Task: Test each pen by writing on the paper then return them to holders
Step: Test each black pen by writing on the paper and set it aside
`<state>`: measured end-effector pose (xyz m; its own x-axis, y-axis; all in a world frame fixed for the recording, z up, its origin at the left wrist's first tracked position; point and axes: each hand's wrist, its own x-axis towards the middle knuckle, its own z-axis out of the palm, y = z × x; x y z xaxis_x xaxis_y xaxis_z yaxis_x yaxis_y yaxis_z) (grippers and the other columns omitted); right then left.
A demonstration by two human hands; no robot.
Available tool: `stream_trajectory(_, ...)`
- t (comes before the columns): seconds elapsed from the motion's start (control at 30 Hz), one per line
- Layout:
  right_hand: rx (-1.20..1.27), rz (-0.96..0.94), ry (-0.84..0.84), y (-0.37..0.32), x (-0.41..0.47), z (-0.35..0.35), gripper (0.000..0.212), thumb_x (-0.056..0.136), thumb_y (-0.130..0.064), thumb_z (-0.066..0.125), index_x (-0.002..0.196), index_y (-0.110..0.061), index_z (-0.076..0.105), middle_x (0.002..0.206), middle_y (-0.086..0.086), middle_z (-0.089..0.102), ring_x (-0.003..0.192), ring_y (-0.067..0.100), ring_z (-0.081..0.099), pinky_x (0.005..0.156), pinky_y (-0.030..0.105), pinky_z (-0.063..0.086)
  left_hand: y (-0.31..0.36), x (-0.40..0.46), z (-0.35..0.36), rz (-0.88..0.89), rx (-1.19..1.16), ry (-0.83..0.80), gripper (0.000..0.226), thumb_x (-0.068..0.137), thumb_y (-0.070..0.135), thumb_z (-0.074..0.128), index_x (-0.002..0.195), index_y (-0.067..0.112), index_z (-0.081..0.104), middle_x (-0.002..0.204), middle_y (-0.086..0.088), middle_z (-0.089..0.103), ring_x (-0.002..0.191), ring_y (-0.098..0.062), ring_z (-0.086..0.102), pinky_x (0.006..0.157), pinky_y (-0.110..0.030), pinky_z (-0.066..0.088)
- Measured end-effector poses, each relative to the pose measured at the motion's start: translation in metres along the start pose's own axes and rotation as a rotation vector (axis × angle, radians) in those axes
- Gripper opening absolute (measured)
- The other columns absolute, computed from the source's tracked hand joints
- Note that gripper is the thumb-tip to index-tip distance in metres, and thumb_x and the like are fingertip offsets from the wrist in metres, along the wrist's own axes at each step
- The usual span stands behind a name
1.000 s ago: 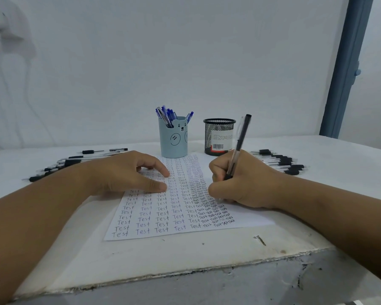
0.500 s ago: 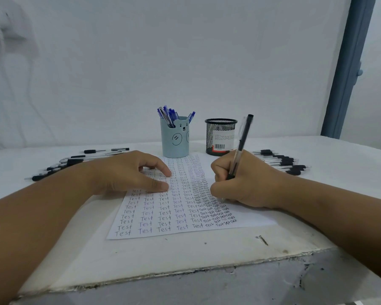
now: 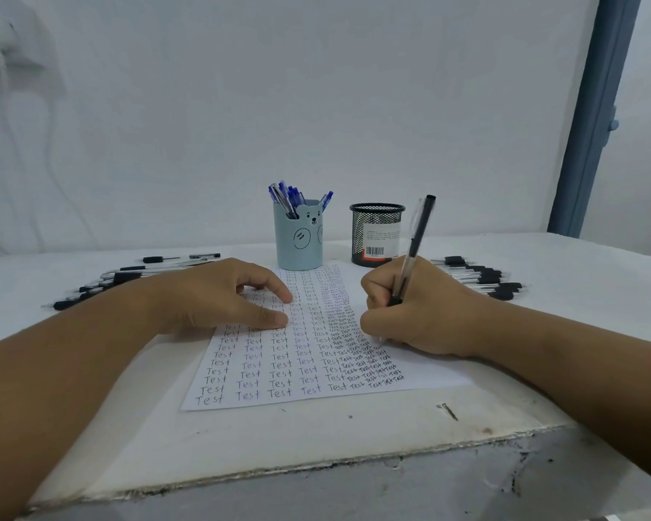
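1. Legibly, the paper [image 3: 279, 370] is showing columns of handwritten "Test".
2. Right hand [image 3: 421, 314] fingers are clenching the black pen [image 3: 414, 246], cap pointing 1 o'clock, tip hidden.
3. Left hand [image 3: 218, 295] is pressing the paper, fingers relaxed.

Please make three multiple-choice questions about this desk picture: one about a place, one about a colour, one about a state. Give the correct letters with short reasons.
1. Where is the black mesh holder?
A. right of the light-blue bear-face holder
B. on the paper
C. left of it

2. What colour are the pens in the bear-face holder?
A. red
B. blue
C. green

3. What does the right hand do?
A. lies flat
B. grips a black-capped pen
C. lifts a holder

Answers: 1 A, it stands to the right. 2 B, blue caps show. 3 B, fingers curl round the pen.
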<state>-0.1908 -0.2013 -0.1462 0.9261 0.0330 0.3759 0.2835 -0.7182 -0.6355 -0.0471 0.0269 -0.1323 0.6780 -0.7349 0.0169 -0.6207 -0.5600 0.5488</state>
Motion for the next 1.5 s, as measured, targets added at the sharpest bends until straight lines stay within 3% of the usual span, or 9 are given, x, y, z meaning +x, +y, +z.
stream_trajectory(0.33, -0.019, -0.019, -0.013, 0.001, 0.0, -0.001, 0.032, 0.068, -0.015, 0.066, 0.051, -0.016, 0.038, 0.059, 0.022, 0.048, 0.054, 0.018, 0.043, 0.055, 0.026, 0.034, -0.001, 0.0, 0.0, -0.005, -0.005, 0.001, 0.05, 0.056, 0.068, 0.08, 0.103, 0.053, 0.071, 0.129, 0.023, 0.056, 0.124, -0.001, 0.047, 0.115, -0.032, 0.032)
stream_trajectory(0.63, -0.013, -0.015, -0.022, 0.002, 0.0, -0.001, 0.044, 0.073, -0.003, 0.07, 0.049, -0.018, 0.036, 0.051, 0.004, 0.042, 0.051, 0.016, 0.038, 0.054, 0.028, 0.033, 0.001, -0.001, 0.0, -0.018, -0.004, 0.002, 0.05, 0.056, 0.061, 0.08, 0.105, 0.052, 0.071, 0.128, 0.022, 0.055, 0.124, -0.002, 0.047, 0.117, -0.037, 0.031)
stream_trajectory(0.77, 0.194, 0.032, 0.086, -0.001, -0.002, 0.0, 0.049, 0.091, -0.024, 0.072, 0.053, -0.012, 0.044, 0.052, 0.01, 0.043, 0.047, 0.019, 0.041, 0.049, 0.026, 0.038, 0.002, -0.001, 0.001, -0.021, -0.021, -0.004, 0.049, 0.055, 0.06, 0.08, 0.103, 0.052, 0.072, 0.127, 0.023, 0.055, 0.124, -0.002, 0.047, 0.117, -0.036, 0.031)
stream_trajectory(0.9, 0.434, 0.058, 0.188, -0.006, 0.0, 0.001, 0.062, 0.094, -0.06, 0.042, 0.051, -0.016, 0.045, 0.051, 0.005, 0.047, 0.046, 0.016, 0.04, 0.044, 0.021, 0.035, 0.0, -0.001, 0.0, -0.019, -0.003, -0.001, 0.049, 0.058, 0.065, 0.082, 0.104, 0.053, 0.071, 0.128, 0.021, 0.055, 0.124, -0.003, 0.047, 0.118, -0.038, 0.031)
stream_trajectory(1.1, 0.346, -0.109, 0.317, 0.005, 0.006, -0.004, 0.046, 0.08, -0.06, 0.053, 0.095, -0.018, 0.043, 0.045, 0.001, 0.045, 0.039, 0.018, 0.038, 0.042, 0.025, 0.035, 0.001, -0.001, 0.0, -0.013, -0.012, -0.014, 0.049, 0.056, 0.062, 0.079, 0.104, 0.053, 0.071, 0.13, 0.02, 0.055, 0.124, -0.001, 0.046, 0.118, -0.037, 0.03)
stream_trajectory(1.2, 0.2, -0.138, 0.334, 0.009, 0.006, -0.006, 0.034, 0.092, -0.061, 0.053, 0.095, -0.027, 0.051, 0.046, -0.004, 0.049, 0.041, 0.017, 0.044, 0.046, 0.028, 0.038, 0.001, -0.001, 0.0, -0.017, -0.005, -0.015, 0.049, 0.056, 0.063, 0.079, 0.103, 0.054, 0.07, 0.133, 0.019, 0.053, 0.127, -0.004, 0.046, 0.119, -0.038, 0.03)
stream_trajectory(1.3, -0.038, -0.138, 0.361, 0.012, 0.006, -0.005, 0.028, 0.099, -0.054, 0.051, 0.087, -0.032, 0.064, 0.058, -0.005, 0.059, 0.055, 0.024, 0.054, 0.057, 0.037, 0.045, 0.0, -0.001, 0.0, -0.017, -0.005, -0.01, 0.05, 0.056, 0.063, 0.079, 0.105, 0.054, 0.07, 0.132, 0.02, 0.053, 0.127, -0.004, 0.046, 0.119, -0.038, 0.03)
stream_trajectory(1.4, -0.302, -0.126, 0.27, 0.012, 0.005, -0.007, 0.025, 0.101, -0.035, 0.057, 0.088, -0.02, 0.071, 0.072, -0.003, 0.061, 0.071, 0.021, 0.054, 0.068, 0.034, 0.043, 0.0, -0.002, 0.0, -0.02, -0.002, -0.02, 0.049, 0.058, 0.062, 0.079, 0.105, 0.054, 0.07, 0.132, 0.018, 0.053, 0.126, -0.005, 0.047, 0.118, -0.039, 0.032)
stream_trajectory(1.5, -0.374, -0.069, 0.167, 0.009, 0.004, -0.008, 0.018, 0.1, -0.024, 0.061, 0.105, -0.012, 0.073, 0.09, -0.002, 0.067, 0.088, 0.018, 0.059, 0.083, 0.031, 0.044, 0.0, -0.002, -0.001, -0.02, -0.002, -0.024, 0.049, 0.058, 0.062, 0.079, 0.106, 0.054, 0.07, 0.135, 0.019, 0.052, 0.127, -0.004, 0.046, 0.118, -0.038, 0.03)
